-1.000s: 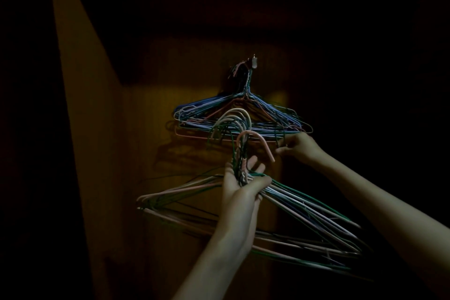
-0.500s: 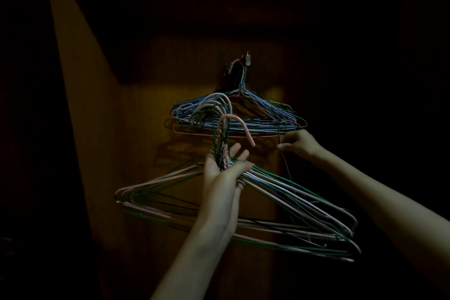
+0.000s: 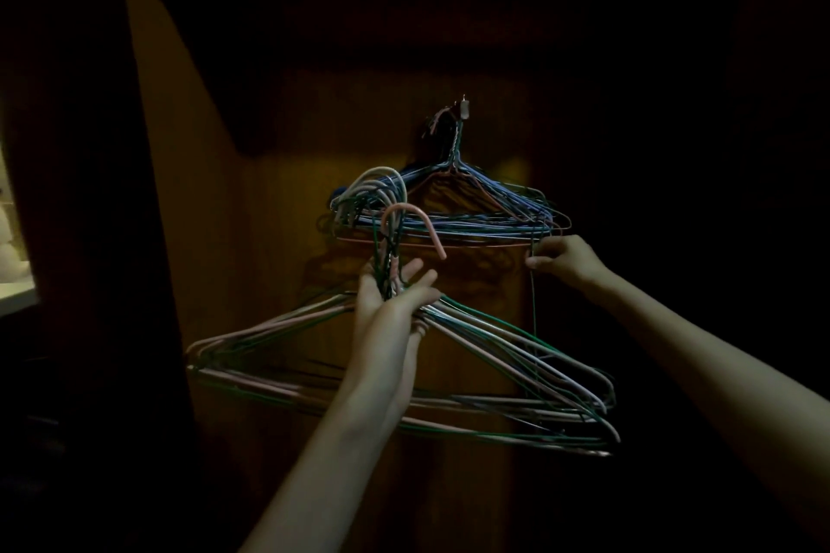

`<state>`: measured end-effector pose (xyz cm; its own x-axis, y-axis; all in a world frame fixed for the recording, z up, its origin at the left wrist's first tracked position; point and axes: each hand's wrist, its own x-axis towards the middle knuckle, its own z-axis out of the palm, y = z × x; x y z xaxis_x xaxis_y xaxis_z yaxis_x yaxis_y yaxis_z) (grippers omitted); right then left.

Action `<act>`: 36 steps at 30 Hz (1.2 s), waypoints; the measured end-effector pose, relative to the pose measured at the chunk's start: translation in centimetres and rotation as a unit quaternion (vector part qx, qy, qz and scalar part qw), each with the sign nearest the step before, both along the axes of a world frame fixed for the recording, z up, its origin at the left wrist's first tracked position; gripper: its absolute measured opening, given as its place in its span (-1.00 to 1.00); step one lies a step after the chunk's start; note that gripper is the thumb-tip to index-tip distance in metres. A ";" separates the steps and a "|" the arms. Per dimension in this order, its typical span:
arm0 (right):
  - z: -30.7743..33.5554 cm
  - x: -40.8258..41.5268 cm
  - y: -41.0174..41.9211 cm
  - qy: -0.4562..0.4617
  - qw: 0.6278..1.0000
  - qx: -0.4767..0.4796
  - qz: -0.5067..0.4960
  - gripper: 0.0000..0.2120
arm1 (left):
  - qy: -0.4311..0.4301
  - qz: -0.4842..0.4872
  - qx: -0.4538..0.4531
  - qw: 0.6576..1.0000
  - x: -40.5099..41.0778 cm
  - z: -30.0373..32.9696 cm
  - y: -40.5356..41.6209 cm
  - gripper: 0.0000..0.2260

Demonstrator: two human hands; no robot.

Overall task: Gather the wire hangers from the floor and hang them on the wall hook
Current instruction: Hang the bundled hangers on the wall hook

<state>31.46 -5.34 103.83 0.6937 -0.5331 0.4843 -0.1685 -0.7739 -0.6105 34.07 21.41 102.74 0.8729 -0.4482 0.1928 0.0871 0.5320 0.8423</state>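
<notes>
Left hand (image 3: 395,310) gripping hanger bundle (image 3: 471,373); right hand (image 3: 563,260) pinching a green wire (image 3: 533,305).

The room is very dark. A brown wooden wall (image 3: 287,283) faces the camera, lit in a warm yellowish patch at its middle, its top lost in shadow. A paler angled panel (image 3: 152,112) rises at left. At the far left edge, something pale and bright (image 3: 11,256) shows, too blurred to tell.

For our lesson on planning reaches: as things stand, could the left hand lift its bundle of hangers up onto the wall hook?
Probably yes. The left hand holds the bundle below the wall hook, but the hung hangers crowd the path.
</notes>
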 end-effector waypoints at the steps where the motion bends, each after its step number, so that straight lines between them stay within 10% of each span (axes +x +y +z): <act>1: 0.4 -0.1 0.2 0.002 1.000 -0.013 -0.001 -0.95 | -0.012 -0.003 -0.024 1.000 -0.7 -0.1 0.3 -0.55; 13: 1.1 -1.0 0.0 0.022 1.000 -0.006 -0.014 -0.78 | -0.016 -0.007 -0.024 1.000 -1.3 0.2 0.9 -0.28; 36: -0.4 -1.0 3.9 -0.036 0.994 -0.079 0.064 -0.90 | -0.045 -0.041 0.011 0.998 -3.0 -1.4 -0.4 -0.50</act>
